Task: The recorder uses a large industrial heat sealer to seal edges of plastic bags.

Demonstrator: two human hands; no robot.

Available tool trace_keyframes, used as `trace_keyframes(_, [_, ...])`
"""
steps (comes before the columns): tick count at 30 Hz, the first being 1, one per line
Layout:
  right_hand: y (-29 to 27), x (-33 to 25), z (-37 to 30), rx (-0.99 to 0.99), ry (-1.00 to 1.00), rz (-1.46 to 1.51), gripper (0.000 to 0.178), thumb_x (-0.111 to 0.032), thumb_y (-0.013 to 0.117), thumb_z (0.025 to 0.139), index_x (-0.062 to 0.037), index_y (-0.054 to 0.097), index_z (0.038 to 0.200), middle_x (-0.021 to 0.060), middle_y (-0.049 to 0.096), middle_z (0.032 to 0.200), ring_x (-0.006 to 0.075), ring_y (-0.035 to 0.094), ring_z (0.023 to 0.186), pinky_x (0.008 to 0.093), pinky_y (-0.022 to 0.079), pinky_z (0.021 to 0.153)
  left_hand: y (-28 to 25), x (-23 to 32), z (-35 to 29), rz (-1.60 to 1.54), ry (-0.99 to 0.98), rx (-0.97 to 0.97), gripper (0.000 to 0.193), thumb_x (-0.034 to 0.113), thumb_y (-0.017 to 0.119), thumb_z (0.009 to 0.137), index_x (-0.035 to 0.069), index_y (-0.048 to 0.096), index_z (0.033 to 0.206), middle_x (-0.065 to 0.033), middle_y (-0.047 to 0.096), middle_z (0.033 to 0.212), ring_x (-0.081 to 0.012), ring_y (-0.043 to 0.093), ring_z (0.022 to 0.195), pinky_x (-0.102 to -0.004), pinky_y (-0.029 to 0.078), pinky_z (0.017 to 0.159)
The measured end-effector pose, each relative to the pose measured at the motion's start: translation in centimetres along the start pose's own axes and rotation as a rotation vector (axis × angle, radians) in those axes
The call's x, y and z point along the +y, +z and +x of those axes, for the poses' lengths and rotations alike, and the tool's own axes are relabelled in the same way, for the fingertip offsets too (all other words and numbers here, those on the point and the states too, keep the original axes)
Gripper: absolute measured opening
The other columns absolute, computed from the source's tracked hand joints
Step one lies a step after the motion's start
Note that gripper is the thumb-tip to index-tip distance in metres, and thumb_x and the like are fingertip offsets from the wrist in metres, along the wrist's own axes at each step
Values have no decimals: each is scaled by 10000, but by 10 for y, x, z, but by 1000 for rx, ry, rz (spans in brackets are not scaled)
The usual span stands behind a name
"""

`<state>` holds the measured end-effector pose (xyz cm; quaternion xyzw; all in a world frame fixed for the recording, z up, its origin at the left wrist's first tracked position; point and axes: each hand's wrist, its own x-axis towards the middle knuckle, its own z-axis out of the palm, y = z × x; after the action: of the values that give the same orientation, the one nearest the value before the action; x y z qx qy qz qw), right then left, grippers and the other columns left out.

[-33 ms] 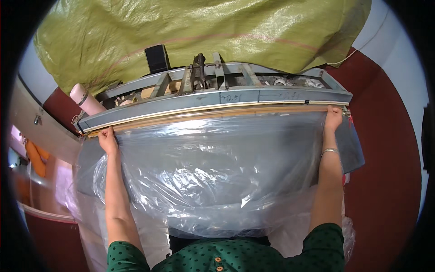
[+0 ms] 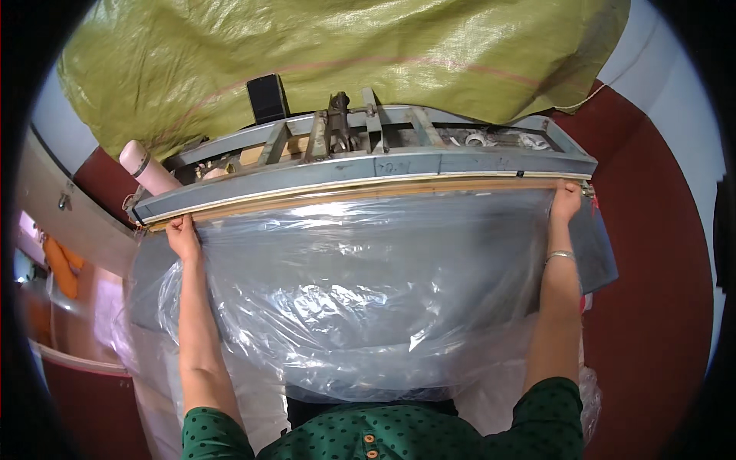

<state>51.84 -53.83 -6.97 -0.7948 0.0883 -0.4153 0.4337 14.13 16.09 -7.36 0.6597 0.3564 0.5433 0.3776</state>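
Note:
A wide sheet of clear plastic film stretches between my hands and sags in shiny folds toward my body. My left hand pinches its far left corner, fingers closed. At the far right corner my right hand grips the film the same way. The film's far edge lies along a tan strip, beneath the front bar of a grey metal frame. Whether the edge passes under that bar is hard to make out. A grey work surface shows through and beside the film.
Behind the frame hangs a yellow-green woven sheet. A black phone stands upright against it. A pink bottle leans at the frame's left end. Small loose items lie inside the frame. A pale door is at the left.

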Motion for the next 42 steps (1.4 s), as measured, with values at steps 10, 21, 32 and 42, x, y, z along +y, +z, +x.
trace_keyframes(10, [-15,-47,-11,65,157,107,188,-142,478,825,-2,487,950,127,540,909,235,521,821,320,408,765,-15,-6,15,6,-94,120,96,112,467,799,37,443,854,-69,509,673,-119,474,502,-248,395,451])
trace_keyframes(21, [-19,-326,-248,-557,-948,309,198,-187,613,715,-58,554,852,80,531,893,252,471,941,362,330,824,-115,112,-34,-452,45,-289,73,37,475,817,90,425,826,39,414,610,-41,393,526,-180,343,506])
trace_keyframes(32, [-50,-213,-223,-1003,-224,312,138,-128,621,742,3,580,724,8,543,614,50,455,612,208,389,570,-217,31,-49,379,39,-395,188,144,533,820,10,552,952,-30,585,874,-114,532,792,-217,406,708])
trace_keyframes(42, [-167,-38,-78,-591,-273,-168,217,-183,582,788,9,529,703,35,475,569,100,407,561,261,365,530,-214,91,-199,-56,-340,-1015,152,156,520,826,19,575,792,-31,578,738,-103,538,703,-234,433,661])
